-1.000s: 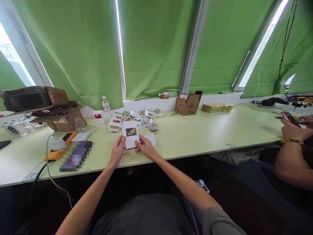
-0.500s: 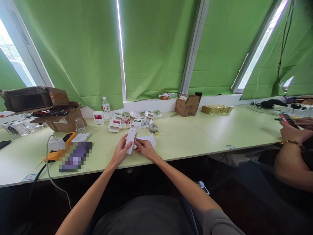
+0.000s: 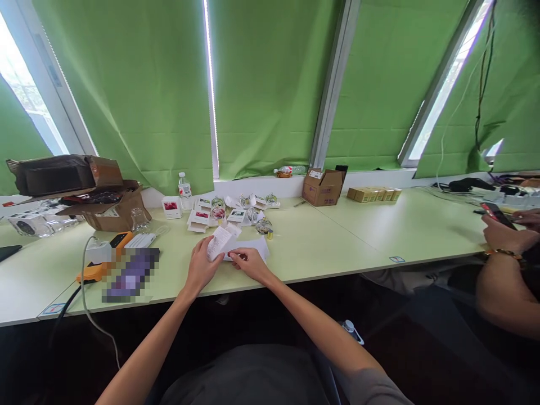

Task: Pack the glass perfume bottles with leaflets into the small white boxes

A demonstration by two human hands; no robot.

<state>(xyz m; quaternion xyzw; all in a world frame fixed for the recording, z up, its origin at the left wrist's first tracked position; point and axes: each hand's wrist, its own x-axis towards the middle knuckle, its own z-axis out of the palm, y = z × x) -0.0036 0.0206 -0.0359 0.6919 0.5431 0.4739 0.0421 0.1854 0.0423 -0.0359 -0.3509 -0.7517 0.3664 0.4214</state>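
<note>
A small white carton (image 3: 220, 242) with fine print on its side is held in my left hand (image 3: 201, 263), its fingers wrapped round it and its flaps raised at the far end. My right hand (image 3: 252, 264) is closed in a pinch at the carton's lower right edge; what its fingertips hold is hidden. Under the hands lies a white sheet of paper (image 3: 258, 246). Just beyond it are a clear round glass ornament (image 3: 264, 225) and a small gold cap (image 3: 270, 234). Several opened white cartons (image 3: 198, 219) and glass ornaments (image 3: 217, 213) lie farther back.
At the left are a torn cardboard box (image 3: 113, 211), an orange device (image 3: 120, 242) with cables and a pixelated purple item (image 3: 133, 275). A bottle (image 3: 184, 191), a brown box (image 3: 323, 187) and small tan boxes (image 3: 373, 194) stand behind. A person holds a phone (image 3: 498, 215) at right.
The carton has turned and tipped in my left hand, so its printed side now shows with flaps at the far end. My right fingers stay close by its edge. The view has shifted slightly.
</note>
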